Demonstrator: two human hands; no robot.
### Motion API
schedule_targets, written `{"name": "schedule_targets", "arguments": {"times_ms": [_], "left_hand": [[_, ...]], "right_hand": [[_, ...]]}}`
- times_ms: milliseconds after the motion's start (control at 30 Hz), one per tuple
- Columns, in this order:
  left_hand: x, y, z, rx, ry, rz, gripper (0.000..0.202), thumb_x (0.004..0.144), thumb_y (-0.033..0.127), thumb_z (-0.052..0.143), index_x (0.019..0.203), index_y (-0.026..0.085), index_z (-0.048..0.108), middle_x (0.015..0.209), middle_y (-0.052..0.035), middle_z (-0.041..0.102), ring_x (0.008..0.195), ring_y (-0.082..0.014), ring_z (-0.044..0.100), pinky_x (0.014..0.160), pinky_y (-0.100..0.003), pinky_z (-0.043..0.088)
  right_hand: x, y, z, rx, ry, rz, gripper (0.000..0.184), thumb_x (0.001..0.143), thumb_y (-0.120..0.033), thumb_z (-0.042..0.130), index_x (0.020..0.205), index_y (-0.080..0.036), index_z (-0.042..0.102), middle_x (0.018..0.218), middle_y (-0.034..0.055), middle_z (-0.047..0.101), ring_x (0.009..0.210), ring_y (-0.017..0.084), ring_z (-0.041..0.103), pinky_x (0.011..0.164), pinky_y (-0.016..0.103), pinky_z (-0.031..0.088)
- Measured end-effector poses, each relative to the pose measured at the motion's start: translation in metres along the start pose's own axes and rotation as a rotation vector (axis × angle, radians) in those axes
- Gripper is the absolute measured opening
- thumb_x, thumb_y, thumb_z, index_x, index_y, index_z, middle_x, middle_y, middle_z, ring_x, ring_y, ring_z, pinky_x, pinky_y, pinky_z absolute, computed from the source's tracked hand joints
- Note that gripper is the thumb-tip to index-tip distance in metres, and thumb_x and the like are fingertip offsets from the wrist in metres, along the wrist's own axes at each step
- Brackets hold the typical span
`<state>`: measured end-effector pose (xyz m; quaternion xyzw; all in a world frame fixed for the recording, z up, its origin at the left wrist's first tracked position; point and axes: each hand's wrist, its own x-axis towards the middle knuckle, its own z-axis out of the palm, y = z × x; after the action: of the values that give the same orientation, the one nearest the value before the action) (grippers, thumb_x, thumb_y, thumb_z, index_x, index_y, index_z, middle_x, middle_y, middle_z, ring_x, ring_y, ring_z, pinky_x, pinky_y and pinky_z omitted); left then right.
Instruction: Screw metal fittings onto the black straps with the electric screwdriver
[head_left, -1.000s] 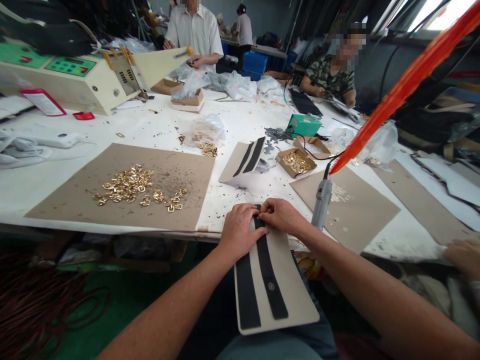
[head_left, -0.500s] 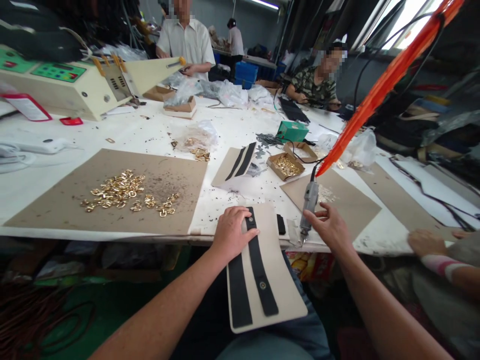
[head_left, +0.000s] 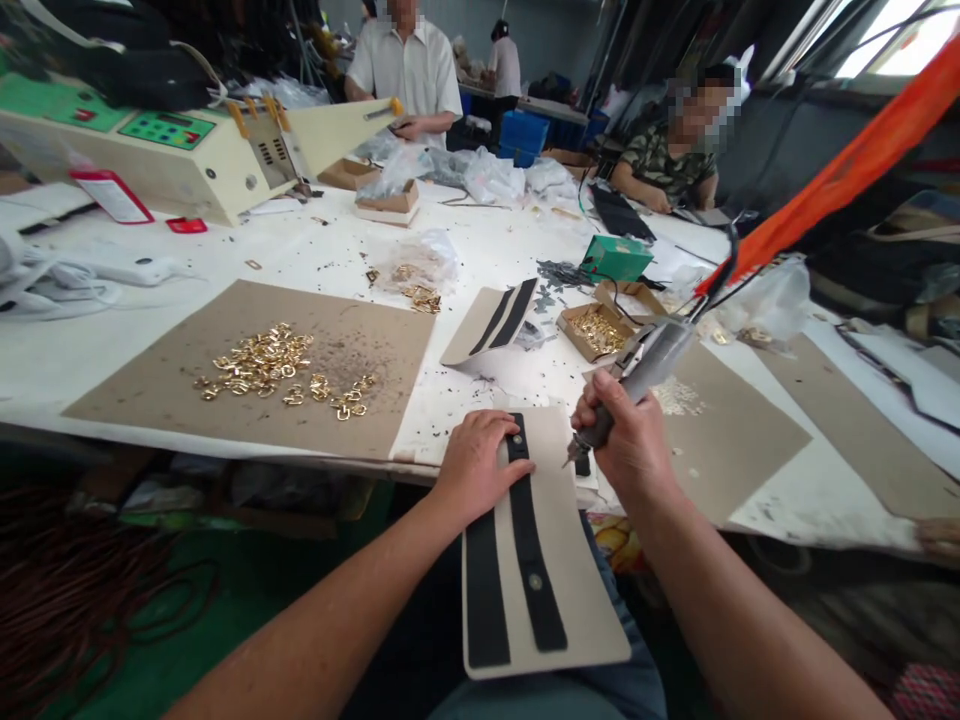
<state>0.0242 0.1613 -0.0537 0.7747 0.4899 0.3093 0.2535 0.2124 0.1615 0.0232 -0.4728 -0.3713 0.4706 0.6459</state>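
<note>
A beige panel [head_left: 589,600] with rounded corners slopes from the table edge onto my lap. It carries a wide black strip [head_left: 486,595] and a narrower black strap [head_left: 527,530] with a round metal piece near each end. My left hand [head_left: 474,462] grips the panel's upper part, thumb and fingertips on the narrow strap around its upper metal piece. My right hand [head_left: 634,440] is closed around a grey power screwdriver [head_left: 654,352], tilted with its bit pointing down-left. The bit is just right of the panel's upper part; whether it touches is unclear.
Gold buckles [head_left: 262,358] lie on a brown board [head_left: 172,400] at left. A second strapped panel [head_left: 480,330], a box of gold parts [head_left: 592,332] and a green box [head_left: 616,257] stand ahead. An orange strap [head_left: 847,190] slants at right. Co-workers sit across the table.
My right hand, open beside the hanging screwdriver before, has closed around it and brought it up and tilted over toward the panel. My left hand keeps its place on the panel. The view has shifted slightly.
</note>
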Motion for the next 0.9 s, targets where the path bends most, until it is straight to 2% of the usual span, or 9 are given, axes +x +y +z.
{"name": "schedule_targets", "arguments": {"times_ms": [100,200,467,900], "left_hand": [[-0.001,-0.002,0.001,-0.009,-0.003,0.004,0.048,0.073,0.037,0.088,0.114,0.023,0.068,0.132,-0.0009,0.064,0.128,-0.0243,0.052,0.111,-0.044,0.043],[-0.001,-0.003,0.001,-0.016,-0.009,0.012,0.048,0.074,0.038,0.088,0.115,0.023,0.068,0.133,-0.0024,0.064,0.129,-0.0254,0.052,0.112,-0.044,0.043],[0.001,-0.003,0.001,-0.020,-0.017,0.013,0.051,0.074,0.040,0.088,0.117,0.024,0.067,0.133,-0.0016,0.063,0.129,-0.0250,0.052,0.111,-0.045,0.043],[0.001,-0.003,0.000,-0.042,-0.024,0.015,0.051,0.074,0.039,0.088,0.117,0.023,0.066,0.131,-0.0021,0.063,0.127,-0.0254,0.052,0.108,-0.044,0.043]], "right_hand": [[0.004,0.014,0.034,-0.050,-0.051,-0.104,0.038,0.082,-0.048,0.079,0.084,-0.018,0.056,0.059,-0.0027,0.050,0.048,0.012,0.049,0.043,0.025,0.042],[0.010,0.030,0.046,-0.147,-0.085,-0.171,0.041,0.082,-0.052,0.079,0.079,-0.017,0.056,0.058,-0.0011,0.051,0.049,0.013,0.050,0.042,0.026,0.041],[0.016,0.050,0.044,-0.229,-0.075,-0.174,0.040,0.082,-0.050,0.080,0.080,-0.017,0.057,0.058,-0.0010,0.052,0.050,0.012,0.050,0.047,0.026,0.043],[0.015,0.047,0.047,-0.364,-0.183,-0.196,0.040,0.089,-0.044,0.072,0.069,-0.016,0.052,0.059,0.0006,0.051,0.053,0.011,0.047,0.050,0.025,0.039]]}}
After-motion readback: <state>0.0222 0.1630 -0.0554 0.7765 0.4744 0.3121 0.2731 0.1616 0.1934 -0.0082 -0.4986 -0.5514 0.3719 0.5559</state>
